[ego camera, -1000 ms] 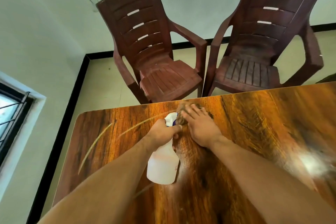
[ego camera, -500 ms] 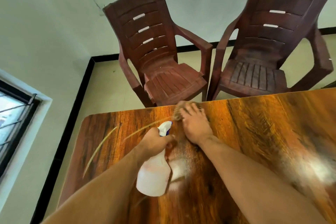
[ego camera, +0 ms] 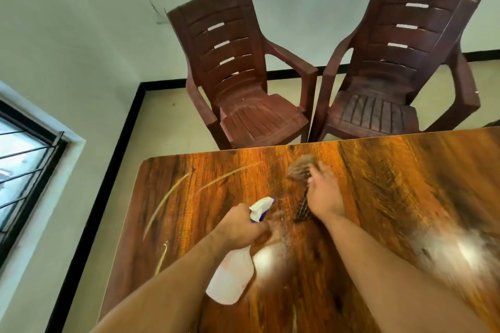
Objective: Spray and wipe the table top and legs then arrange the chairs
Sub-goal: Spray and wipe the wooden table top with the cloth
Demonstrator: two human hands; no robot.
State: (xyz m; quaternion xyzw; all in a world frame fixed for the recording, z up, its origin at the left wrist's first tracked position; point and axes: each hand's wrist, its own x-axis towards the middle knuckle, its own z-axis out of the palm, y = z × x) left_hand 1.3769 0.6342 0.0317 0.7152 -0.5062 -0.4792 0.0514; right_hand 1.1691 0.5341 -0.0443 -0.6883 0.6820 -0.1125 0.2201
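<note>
Wood-grain table (ego camera: pixel 189 197), glossy, with pale glare patches near our forearms. Our left hand (ego camera: pixel 240 227) is wrapped round the neck of the white spray bottle (ego camera: pixel 230 278); its nozzle points toward the far edge and its body hangs low over the table. Our right hand (ego camera: pixel 323 194) lies on a brownish cloth (ego camera: pixel 299 170) near the far edge. Motion blur there, but the fingers look flat, pressing rather than gripping. The cloth is on the table top. Beyond the far edge, the left armchair (ego camera: pixel 243 89) and right armchair (ego camera: pixel 392 76), both brown plastic, stand side by side facing us. Barred window (ego camera: pixel 24 165) at left.
</note>
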